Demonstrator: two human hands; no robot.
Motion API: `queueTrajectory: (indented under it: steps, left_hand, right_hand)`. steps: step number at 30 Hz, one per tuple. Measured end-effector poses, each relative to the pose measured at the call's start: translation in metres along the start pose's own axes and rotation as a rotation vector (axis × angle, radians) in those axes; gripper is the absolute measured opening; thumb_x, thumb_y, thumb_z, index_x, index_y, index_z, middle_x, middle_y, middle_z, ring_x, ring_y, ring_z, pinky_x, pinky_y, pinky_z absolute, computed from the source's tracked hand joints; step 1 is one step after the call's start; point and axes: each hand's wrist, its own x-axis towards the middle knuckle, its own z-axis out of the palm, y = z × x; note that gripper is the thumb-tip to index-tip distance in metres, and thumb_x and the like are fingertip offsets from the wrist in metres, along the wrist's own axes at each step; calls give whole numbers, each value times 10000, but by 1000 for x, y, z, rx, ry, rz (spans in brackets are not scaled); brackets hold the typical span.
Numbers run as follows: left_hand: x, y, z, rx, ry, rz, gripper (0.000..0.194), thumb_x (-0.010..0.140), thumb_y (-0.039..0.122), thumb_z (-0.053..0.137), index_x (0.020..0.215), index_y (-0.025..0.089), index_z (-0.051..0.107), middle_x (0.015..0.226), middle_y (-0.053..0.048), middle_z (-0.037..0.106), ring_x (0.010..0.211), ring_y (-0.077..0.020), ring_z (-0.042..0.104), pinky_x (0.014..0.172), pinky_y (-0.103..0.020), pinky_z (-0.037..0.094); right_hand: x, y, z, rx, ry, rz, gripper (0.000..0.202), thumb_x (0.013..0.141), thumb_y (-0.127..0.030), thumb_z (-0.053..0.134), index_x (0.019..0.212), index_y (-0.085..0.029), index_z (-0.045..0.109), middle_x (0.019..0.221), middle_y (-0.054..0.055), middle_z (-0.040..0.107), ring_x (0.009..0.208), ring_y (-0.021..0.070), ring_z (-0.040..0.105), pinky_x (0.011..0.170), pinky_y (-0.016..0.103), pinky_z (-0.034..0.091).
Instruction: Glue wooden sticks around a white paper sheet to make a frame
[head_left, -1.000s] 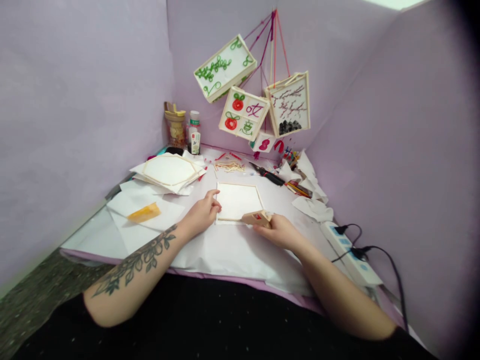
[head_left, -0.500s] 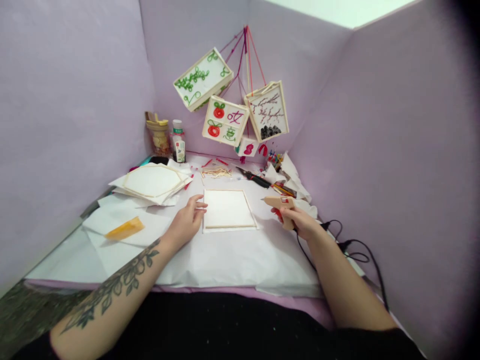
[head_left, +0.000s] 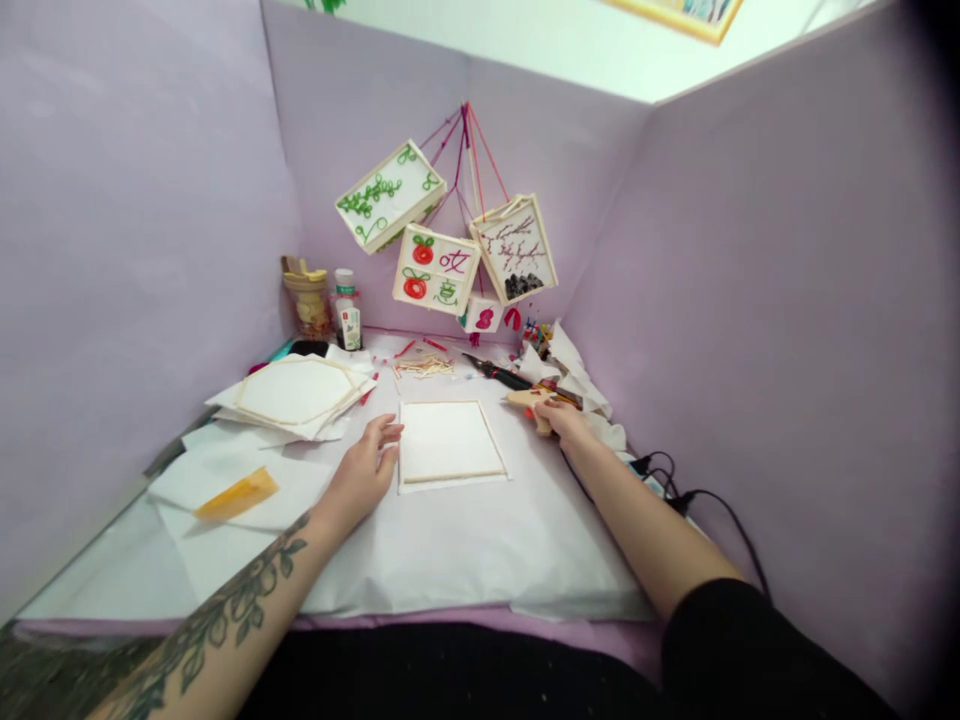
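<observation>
A square white paper panel [head_left: 448, 440] edged with thin wooden sticks lies flat at the middle of the covered table. At its left edge rests my left hand [head_left: 369, 462], open, fingers slightly curled and fingertips by the frame. To the panel's right, my right hand [head_left: 564, 420] is closed around a beige glue gun [head_left: 531, 402] whose nozzle points left. Its black cord runs down under my forearm. Just beyond the glue gun lie black-handled pliers [head_left: 504, 374]. A small pile of wooden sticks [head_left: 424, 366] is behind the panel.
White sheets with a stick-framed hexagon [head_left: 296, 390] are stacked at left, near a yellow strip [head_left: 236, 495]. A jar [head_left: 307, 305] and a bottle [head_left: 348, 312] stand at the back left. Decorated panels [head_left: 437, 268] hang from cords. Crumpled paper [head_left: 574, 365] and black cables [head_left: 724, 500] lie right.
My right hand has carried the glue gun forward, toward the pliers. My left hand stays beside the panel. The camera view has tilted up and shifted slightly right.
</observation>
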Motion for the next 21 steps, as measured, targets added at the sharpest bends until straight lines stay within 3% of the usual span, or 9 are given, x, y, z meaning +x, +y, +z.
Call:
queueTrajectory:
  steps: [4, 8, 13, 18, 21]
  left_hand:
    - [1, -1, -1, 77, 42, 15, 386, 876, 228, 401, 1253, 144, 396, 1198, -158, 617, 1131, -219, 585, 950, -438, 476]
    - [2, -6, 1, 148, 49, 41, 376, 854, 207, 411, 1223, 137, 434, 1184, -143, 619, 1107, -213, 593, 945, -417, 482]
    - [6, 3, -11, 378, 66, 33, 382, 844, 157, 389, 1204, 120, 509, 1190, -143, 602, 1072, -224, 595, 940, -399, 482]
    - [-10, 39, -43, 884, -147, -56, 405, 827, 131, 398, 1172, 133, 612, 1223, -151, 606, 1101, -320, 564, 912, -481, 461]
    - [-28, 61, -56, 937, -296, -124, 340, 864, 249, 425, 1059, 159, 689, 1195, -129, 636, 1070, -321, 585, 896, -474, 470]
  right_hand:
    - [9, 10, 7, -180, 122, -1, 186, 705, -347, 629, 751, -169, 602, 685, 52, 648, 641, 183, 598, 516, 251, 412]
    - [11, 16, 2, -475, 290, -77, 358, 670, -419, 668, 897, -168, 551, 826, 91, 646, 744, 218, 598, 583, 281, 420]
    - [1, 11, 1, -545, 295, -200, 359, 729, -404, 616, 963, -171, 475, 797, 61, 594, 696, 196, 562, 617, 299, 411]
    - [-26, -5, 1, -411, 271, -392, 305, 756, -403, 585, 945, -188, 478, 722, 6, 527, 650, 169, 537, 594, 284, 412]
    - [-41, -12, 2, -286, 201, -445, 273, 761, -390, 578, 925, -189, 492, 687, -12, 501, 613, 154, 530, 555, 265, 417]
